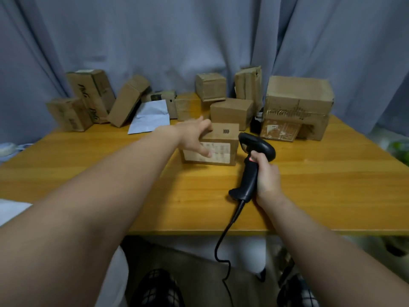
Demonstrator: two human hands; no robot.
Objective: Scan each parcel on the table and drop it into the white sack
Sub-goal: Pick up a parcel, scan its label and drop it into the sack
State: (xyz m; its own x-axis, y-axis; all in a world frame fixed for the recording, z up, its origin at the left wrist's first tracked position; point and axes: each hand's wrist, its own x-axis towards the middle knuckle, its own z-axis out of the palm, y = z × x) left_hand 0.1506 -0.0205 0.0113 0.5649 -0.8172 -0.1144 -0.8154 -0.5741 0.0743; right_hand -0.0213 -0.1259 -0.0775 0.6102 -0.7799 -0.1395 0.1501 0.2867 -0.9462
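A small cardboard parcel with a white label on its near face sits on the wooden table. My left hand grips its left side, fingers over the top and thumb across the label. My right hand is closed around the handle of a black corded barcode scanner, whose head points at the parcel's right edge. A strip of white fabric shows at the left edge below the table; I cannot tell if it is the sack.
Several cardboard boxes line the back of the table, among them a large box at the right and a leaning box at the left. A white mailer bag lies between them. Grey curtain behind. The scanner cable hangs over the front edge.
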